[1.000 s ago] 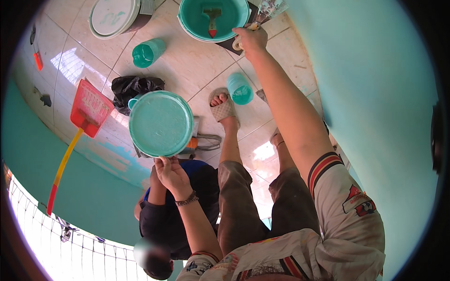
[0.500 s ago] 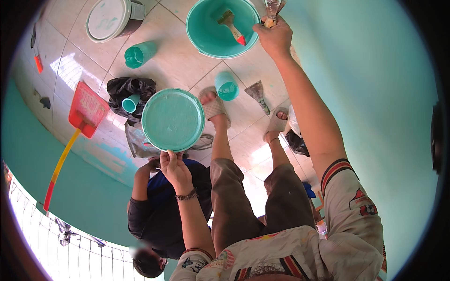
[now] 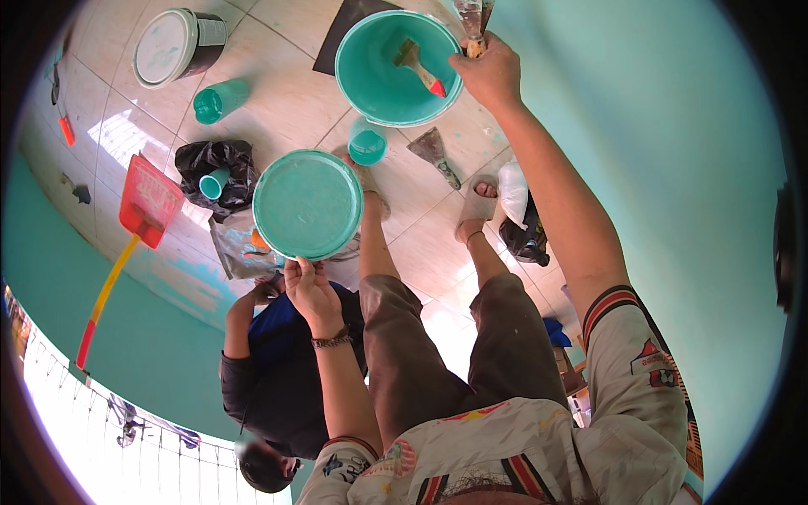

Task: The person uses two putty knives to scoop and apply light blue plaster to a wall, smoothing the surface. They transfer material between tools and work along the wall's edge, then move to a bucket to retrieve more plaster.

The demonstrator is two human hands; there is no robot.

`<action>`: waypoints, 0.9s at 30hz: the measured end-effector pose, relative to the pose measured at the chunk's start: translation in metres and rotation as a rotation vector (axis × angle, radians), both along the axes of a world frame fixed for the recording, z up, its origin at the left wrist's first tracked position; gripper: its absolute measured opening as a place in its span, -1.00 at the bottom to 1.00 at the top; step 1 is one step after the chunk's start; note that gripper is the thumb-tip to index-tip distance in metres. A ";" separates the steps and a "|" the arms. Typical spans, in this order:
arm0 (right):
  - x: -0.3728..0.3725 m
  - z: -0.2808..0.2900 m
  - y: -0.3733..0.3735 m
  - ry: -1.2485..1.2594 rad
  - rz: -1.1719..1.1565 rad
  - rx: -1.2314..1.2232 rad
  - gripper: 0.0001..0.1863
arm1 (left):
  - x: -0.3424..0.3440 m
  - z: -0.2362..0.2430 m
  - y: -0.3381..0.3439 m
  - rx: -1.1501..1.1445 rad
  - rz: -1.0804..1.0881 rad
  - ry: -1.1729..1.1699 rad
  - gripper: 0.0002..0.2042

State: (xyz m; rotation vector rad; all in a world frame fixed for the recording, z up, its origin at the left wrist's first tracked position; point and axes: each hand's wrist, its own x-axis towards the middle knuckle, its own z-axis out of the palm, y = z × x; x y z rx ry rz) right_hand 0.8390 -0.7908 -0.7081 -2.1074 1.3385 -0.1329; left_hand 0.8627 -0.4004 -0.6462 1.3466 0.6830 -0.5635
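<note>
My left hand (image 3: 312, 295) is closed on the near edge of a round teal paint-covered lid (image 3: 308, 204), with its broad face up. My right hand (image 3: 491, 71) is closed round the wooden handle of a putty knife (image 3: 474, 25), its blade pointing away from me. That same hand is at the right rim of a large teal bucket (image 3: 353, 84) and seems to grip it; the fingers there are partly hidden. Inside the bucket lies a paintbrush (image 3: 419, 67) with a red-tipped handle. Another putty knife (image 3: 435, 157) lies on the tiles below the bucket.
Teal-stained cups (image 3: 368, 143) and a lidded pail (image 3: 164, 49) stand on the tiled floor. A black bag (image 3: 217, 168) and red dustpan (image 3: 151, 198) are to the left. A person (image 3: 295, 362) in dark clothes is close on my left. A pale teal wall (image 3: 690, 210) runs along my right.
The bucket has shifted over the floor together with my right hand, baring a dark square sheet behind it. The view has shifted; both hands keep their holds.
</note>
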 end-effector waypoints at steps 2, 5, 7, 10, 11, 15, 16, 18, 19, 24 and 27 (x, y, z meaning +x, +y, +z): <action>-0.014 0.001 -0.004 0.018 0.025 -0.013 -0.69 | -0.014 0.001 -0.005 0.005 0.013 0.003 -0.83; -0.031 0.001 -0.011 0.056 0.064 -0.036 -0.69 | -0.034 -0.002 -0.009 0.003 0.008 0.008 -0.81; -0.043 0.002 -0.016 0.073 0.077 -0.026 -0.69 | -0.047 -0.007 -0.010 -0.022 -0.014 0.014 -0.77; -0.056 0.000 -0.021 0.082 0.083 0.029 -0.68 | -0.062 -0.007 -0.018 -0.042 0.014 0.032 -0.77; -0.059 0.000 -0.023 0.087 0.093 0.044 -0.67 | -0.064 -0.006 -0.022 -0.046 0.016 0.022 -0.79; -0.073 -0.005 -0.026 0.082 0.160 0.047 -0.66 | -0.072 0.002 -0.034 -0.017 0.034 -0.005 -0.82; -0.077 -0.005 -0.027 0.092 0.167 0.066 -0.66 | -0.076 0.003 -0.034 -0.001 0.042 -0.008 -0.82; -0.085 -0.006 -0.029 0.112 0.181 0.102 -0.67 | -0.087 0.004 -0.033 0.005 0.078 -0.018 -0.82; -0.090 -0.007 -0.029 0.111 0.183 0.120 -0.67 | -0.093 0.004 -0.032 0.007 0.096 -0.023 -0.82; -0.116 -0.024 -0.023 0.081 0.136 0.189 -0.67 | -0.124 0.010 -0.026 -0.014 0.137 -0.001 -0.81; -0.129 -0.042 -0.020 0.031 0.035 0.295 -0.66 | -0.133 0.006 -0.024 -0.006 0.118 0.013 -0.81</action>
